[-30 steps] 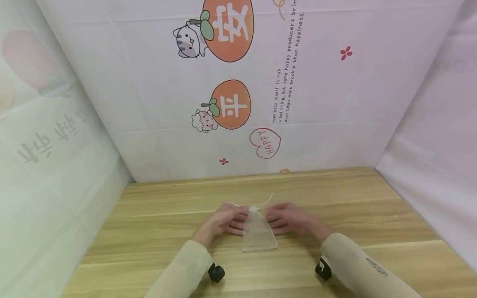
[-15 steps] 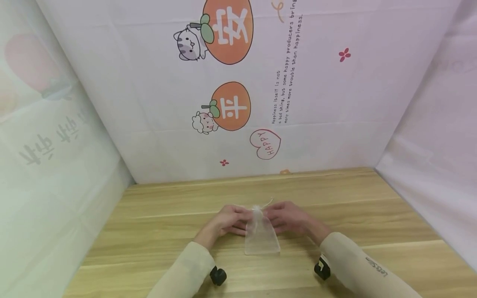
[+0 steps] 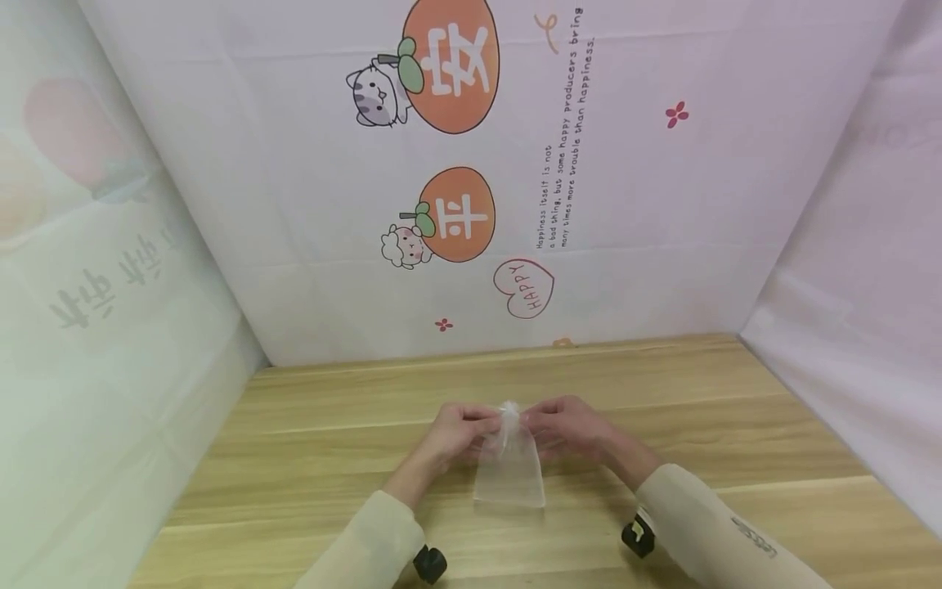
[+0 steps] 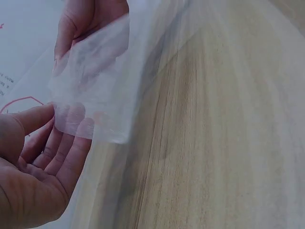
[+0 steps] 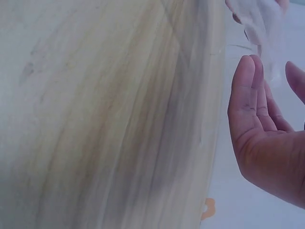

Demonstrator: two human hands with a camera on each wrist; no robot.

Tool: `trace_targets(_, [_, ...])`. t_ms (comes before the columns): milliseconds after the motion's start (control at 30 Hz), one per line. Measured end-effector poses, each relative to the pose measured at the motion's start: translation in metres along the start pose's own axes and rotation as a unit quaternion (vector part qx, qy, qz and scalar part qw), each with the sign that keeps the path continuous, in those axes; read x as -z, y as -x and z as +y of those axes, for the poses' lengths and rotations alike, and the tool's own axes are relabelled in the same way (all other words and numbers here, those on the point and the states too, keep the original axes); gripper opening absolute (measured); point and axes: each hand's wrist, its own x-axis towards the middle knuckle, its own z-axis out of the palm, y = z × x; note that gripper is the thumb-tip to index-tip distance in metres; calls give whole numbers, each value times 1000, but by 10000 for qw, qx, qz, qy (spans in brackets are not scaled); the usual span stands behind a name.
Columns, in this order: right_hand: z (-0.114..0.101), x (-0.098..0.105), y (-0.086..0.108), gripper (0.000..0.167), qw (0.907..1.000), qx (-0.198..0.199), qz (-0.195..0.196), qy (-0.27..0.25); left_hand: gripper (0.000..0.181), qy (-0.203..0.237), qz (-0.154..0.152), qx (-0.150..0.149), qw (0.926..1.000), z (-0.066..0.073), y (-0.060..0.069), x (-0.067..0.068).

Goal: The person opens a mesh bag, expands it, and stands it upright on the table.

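A small sheer white drawstring pouch [image 3: 509, 474] hangs between both hands in the head view, its gathered neck at the top and its flat bottom toward me. At the left of the neck, my left hand [image 3: 458, 429] pinches the pouch between thumb and fingers. My right hand [image 3: 567, 421] holds the neck from the other side. Through the thin fabric, fingers show faintly. In the left wrist view the pouch [image 4: 97, 81] spans the space between the hands. Only part of the pouch [image 5: 262, 24] appears in the right wrist view, beyond the right fingers [image 5: 244, 105].
A wood-grain table [image 3: 309, 458] lies beneath the hands. White printed cloth [image 3: 625, 180] rises behind it, with more cloth at both sides. Black wrist devices, one [image 3: 430, 564] at the left cuff and another [image 3: 638, 537] at the right, sit under the sleeves.
Both hands have drawn closer together at the pouch's neck. The pouch shifted slightly right, then back left. Its loose string ends, seen earlier, no longer show clearly.
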Motion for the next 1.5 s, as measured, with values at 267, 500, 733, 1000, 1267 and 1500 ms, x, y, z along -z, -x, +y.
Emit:
trace_targets(267, [-2, -4, 7, 44, 9986, 323, 120, 410, 20, -184, 238, -478, 9984, 3, 12, -1])
trace_targets(500, [-4, -12, 11, 31, 9947, 509, 454, 770, 18, -131, 385, -746, 9964, 0, 15, -7])
trace_targets(733, [3, -17, 8, 24, 9885, 887, 823, 910, 22, -29, 368, -751, 9965, 0, 15, -13])
trace_targets(1000, [1, -21, 9, 18, 9796, 1107, 1053, 1305, 24, 136, 387, -763, 9962, -1, 13, -15])
trace_targets(1267, [-1, -22, 8, 20, 9795, 1222, 985, 1259, 20, 103, 605, -800, 9949, -2, 13, -16])
trace_targets(1500, [-5, -21, 7, 22, 9802, 1253, 950, 1207, 16, -140, 877, -865, 9923, 0, 12, -17])
